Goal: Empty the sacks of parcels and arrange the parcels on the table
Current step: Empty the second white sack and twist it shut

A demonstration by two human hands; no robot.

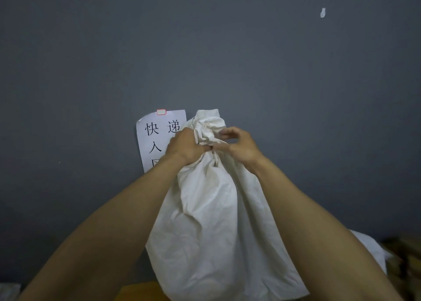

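Head view: sack (205,221) bulges below grip of left hand (185,147), right hand (241,147).

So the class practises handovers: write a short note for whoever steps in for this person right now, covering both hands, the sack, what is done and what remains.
Left hand: grips the bunched neck of the tall white cloth sack.
Right hand: pinches folds at the same neck, seemingly to loosen it.
Sack: upright before the dark grey wall, bulging, neck gathered shut. A second white cloth bundle lies lower right.
Done: nothing visible; the neck is not yet open.
Left: open the neck, empty the sack, arrange the parcels.
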